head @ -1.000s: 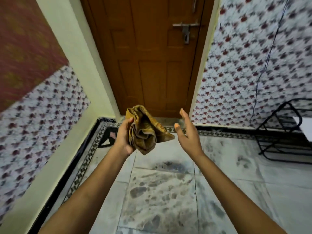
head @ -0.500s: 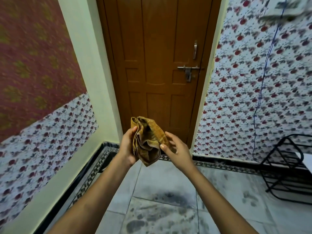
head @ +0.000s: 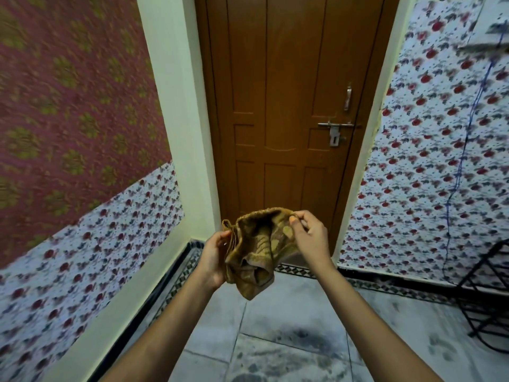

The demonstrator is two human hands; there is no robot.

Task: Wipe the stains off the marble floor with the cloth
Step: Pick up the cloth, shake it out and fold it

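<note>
a: where was the cloth [head: 257,252]?
b: up in front of the door [head: 286,106], above the stained marble floor [head: 289,351].
a: and the hands?
b: the left hand [head: 213,257] clutched its side, the right hand [head: 309,238] pinched its top edge.

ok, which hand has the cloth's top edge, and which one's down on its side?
The right hand pinches the cloth at its top edge, thumb over the fold. The left hand sits lower, holding the bunched left side.

Both arms reach forward — left hand [head: 214,259] grips the cloth [head: 257,252], right hand [head: 309,238] pinches its top edge (fingers curled).
</note>
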